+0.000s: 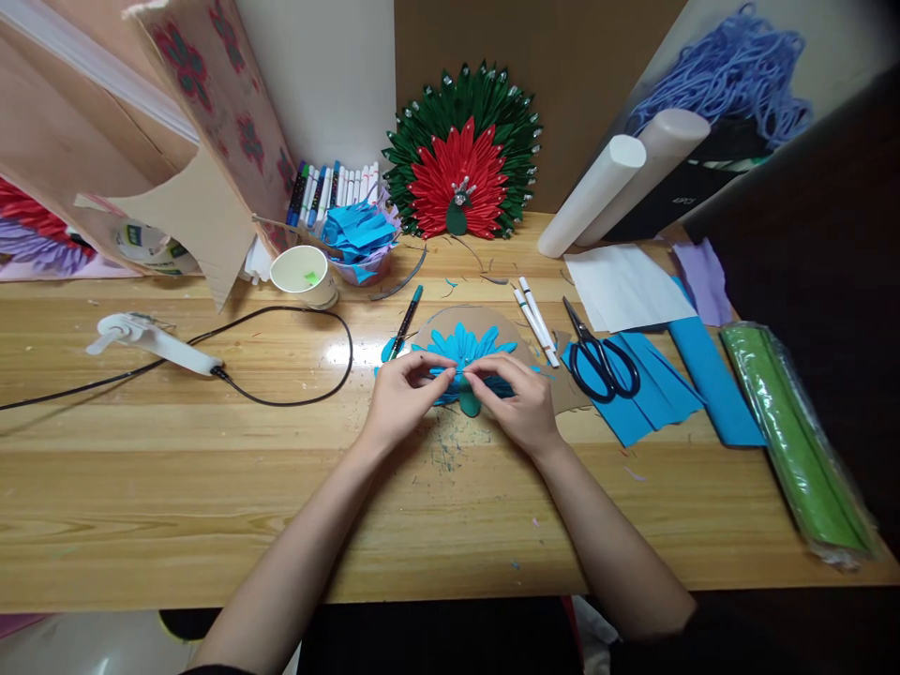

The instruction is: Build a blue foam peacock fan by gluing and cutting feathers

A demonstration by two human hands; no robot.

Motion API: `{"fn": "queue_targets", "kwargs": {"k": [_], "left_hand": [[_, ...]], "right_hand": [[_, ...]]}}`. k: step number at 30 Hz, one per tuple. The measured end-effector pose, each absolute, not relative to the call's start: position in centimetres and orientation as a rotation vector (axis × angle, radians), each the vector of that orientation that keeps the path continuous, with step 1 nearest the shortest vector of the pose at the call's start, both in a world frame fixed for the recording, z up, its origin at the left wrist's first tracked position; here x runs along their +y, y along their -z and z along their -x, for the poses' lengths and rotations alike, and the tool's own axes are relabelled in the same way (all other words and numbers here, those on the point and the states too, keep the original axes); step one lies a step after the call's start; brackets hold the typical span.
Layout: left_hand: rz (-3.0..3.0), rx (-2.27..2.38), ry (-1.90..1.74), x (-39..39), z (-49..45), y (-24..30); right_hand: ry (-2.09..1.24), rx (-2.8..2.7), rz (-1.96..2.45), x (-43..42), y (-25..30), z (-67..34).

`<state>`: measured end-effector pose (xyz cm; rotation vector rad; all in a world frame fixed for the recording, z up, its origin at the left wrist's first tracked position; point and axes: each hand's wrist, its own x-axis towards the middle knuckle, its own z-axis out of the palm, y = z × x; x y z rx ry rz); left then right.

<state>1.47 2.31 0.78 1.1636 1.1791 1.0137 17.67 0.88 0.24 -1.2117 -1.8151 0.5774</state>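
Observation:
My left hand [400,398] and my right hand [521,401] meet at the table's middle, fingertips pinched on a small blue paper petal [458,371]. Directly beneath them lies a rounded cardboard piece [450,321], covered partly by a fan of blue paper petals [485,343]. A dark green rounded shape [470,404] shows at the fan's base, between my hands. Much of the fan is hidden by my fingers. Beside my left hand rests a dark marker with a teal cap [406,322]; white markers [535,323] lie beyond my right hand.
Black-handled scissors [603,361] rest on cut blue paper [657,394] at right, near a green wrapped roll [798,441]. At left lies a white glue gun [158,345] with its black cord. Behind stand a paper cup [304,276], a bowl of blue pieces [362,267] and a red-green peacock [460,169].

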Motion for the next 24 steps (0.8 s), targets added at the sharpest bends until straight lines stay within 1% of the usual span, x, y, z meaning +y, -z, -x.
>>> {"fn": "queue_targets", "kwargs": {"k": [14, 24], "left_hand": [[-1.156, 1.165, -0.969, 2.34, -1.39, -0.51], [-1.123, 1.177, -1.033, 2.51, -1.23, -0.41]], "right_hand": [[-0.549, -1.825, 1.172, 0.98, 0.01, -17.93], [-0.584, -1.842, 1.198, 0.93, -0.23, -17.80]]}}
